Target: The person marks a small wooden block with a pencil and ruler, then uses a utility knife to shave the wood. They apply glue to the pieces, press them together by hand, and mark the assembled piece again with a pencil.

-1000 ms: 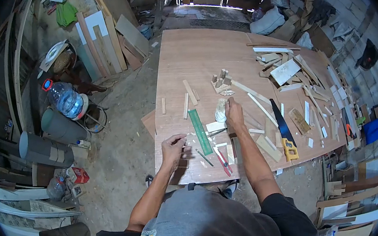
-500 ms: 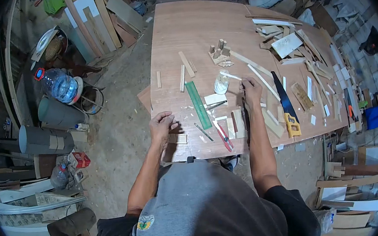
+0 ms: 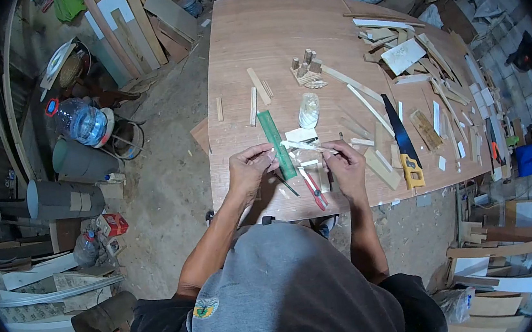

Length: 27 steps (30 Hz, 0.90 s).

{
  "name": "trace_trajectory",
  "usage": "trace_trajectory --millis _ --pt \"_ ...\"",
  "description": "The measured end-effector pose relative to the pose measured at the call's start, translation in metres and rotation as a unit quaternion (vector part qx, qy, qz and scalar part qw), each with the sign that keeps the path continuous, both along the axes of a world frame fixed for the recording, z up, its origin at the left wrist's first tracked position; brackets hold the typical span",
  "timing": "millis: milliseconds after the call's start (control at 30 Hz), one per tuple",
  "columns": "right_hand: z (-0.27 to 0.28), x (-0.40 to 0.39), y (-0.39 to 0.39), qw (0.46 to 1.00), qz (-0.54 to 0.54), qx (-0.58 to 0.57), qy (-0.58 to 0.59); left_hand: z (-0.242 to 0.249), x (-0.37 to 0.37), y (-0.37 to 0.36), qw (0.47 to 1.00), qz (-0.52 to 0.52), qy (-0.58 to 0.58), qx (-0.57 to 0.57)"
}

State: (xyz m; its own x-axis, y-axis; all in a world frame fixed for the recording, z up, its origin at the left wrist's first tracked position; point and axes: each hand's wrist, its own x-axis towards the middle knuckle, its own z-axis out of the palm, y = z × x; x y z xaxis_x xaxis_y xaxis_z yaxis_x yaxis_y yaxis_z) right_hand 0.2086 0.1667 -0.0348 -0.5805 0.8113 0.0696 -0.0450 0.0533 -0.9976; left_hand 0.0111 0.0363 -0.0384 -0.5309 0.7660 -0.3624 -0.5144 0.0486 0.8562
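Both hands are up over the near edge of the big plywood tabletop (image 3: pixel 277 28), close together. The right hand (image 3: pixel 346 166) pinches one end of a thin pale wood strip (image 3: pixel 306 147), and the strip reaches across to the left hand (image 3: pixel 247 168). The left hand's fingers are curled at the strip's other end; it looks like they pinch it too, but the view is too small to be sure. The strip hangs just above a green ruler (image 3: pixel 276 143), which lies flat near the near edge. A red-handled tool (image 3: pixel 312 190) lies just beside the ruler, right at the near edge, below the hands. A saw with a yellow handle (image 3: pixel 402 142) lies toward the right side. A little block model (image 3: pixel 306 69) stands near the middle of the tabletop. Lots of wood scraps (image 3: pixel 411 66) are piled toward the far right corner.
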Motion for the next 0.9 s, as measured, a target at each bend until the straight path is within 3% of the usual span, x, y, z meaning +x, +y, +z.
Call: trace_trajectory --millis 167,400,567,900 --pt "0.015 -0.003 -0.009 0.993 0.006 0.117 0.023 0.006 0.003 0.002 1.000 -0.013 0.025 0.013" --pt "0.012 -0.001 -0.006 0.993 0.016 0.119 0.011 0.012 0.005 0.001 0.999 -0.023 0.035 0.021" --pt "0.012 -0.003 -0.001 0.964 -0.003 0.266 -0.001 0.011 0.004 0.000 0.999 -0.026 0.023 0.029" --pt "0.030 -0.001 -0.007 0.928 -0.010 0.372 0.016 0.018 0.004 -0.003 0.998 -0.027 -0.041 0.044"
